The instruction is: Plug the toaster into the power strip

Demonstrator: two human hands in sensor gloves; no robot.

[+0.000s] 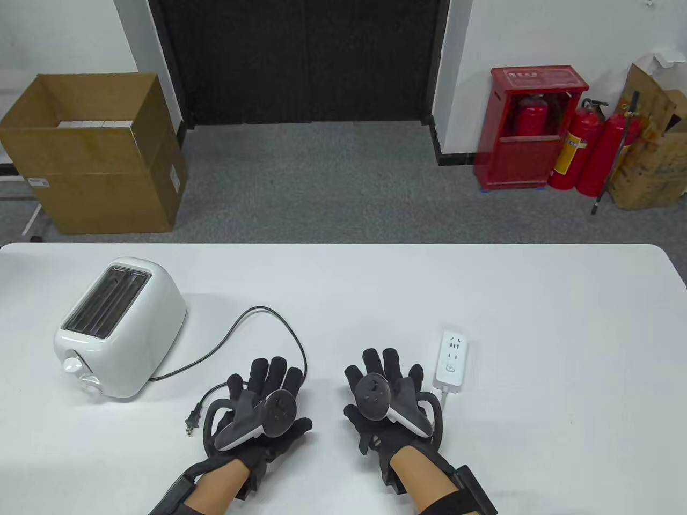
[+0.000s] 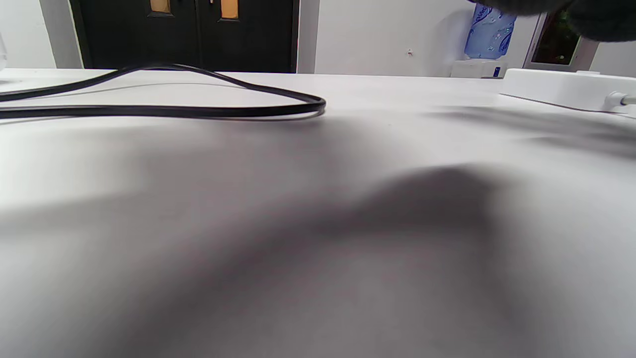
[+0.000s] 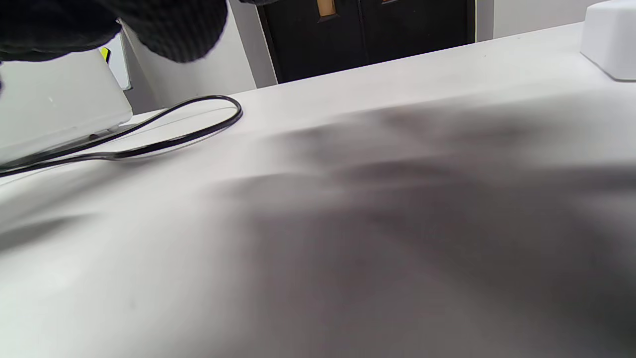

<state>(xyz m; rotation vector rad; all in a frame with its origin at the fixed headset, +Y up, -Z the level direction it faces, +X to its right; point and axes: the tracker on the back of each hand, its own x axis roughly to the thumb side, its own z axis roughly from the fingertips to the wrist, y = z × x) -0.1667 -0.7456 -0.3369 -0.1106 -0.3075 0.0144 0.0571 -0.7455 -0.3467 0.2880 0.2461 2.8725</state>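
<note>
A white two-slot toaster [image 1: 119, 327] stands at the table's left. Its black cord [image 1: 279, 322] loops right and back under my left hand; the cord also shows in the left wrist view [image 2: 198, 107] and the right wrist view [image 3: 198, 122]. The black plug [image 1: 192, 421] lies loose on the table just left of my left hand [image 1: 268, 391]. A white power strip [image 1: 452, 360] lies just right of my right hand [image 1: 386, 383]; it also shows in the left wrist view [image 2: 561, 89]. Both hands rest flat on the table, fingers spread, holding nothing.
The white table [image 1: 536, 322] stretches to the right and far side. Beyond its far edge stand a cardboard box [image 1: 96, 155] on the left and a red extinguisher cabinet [image 1: 528, 126] on the right.
</note>
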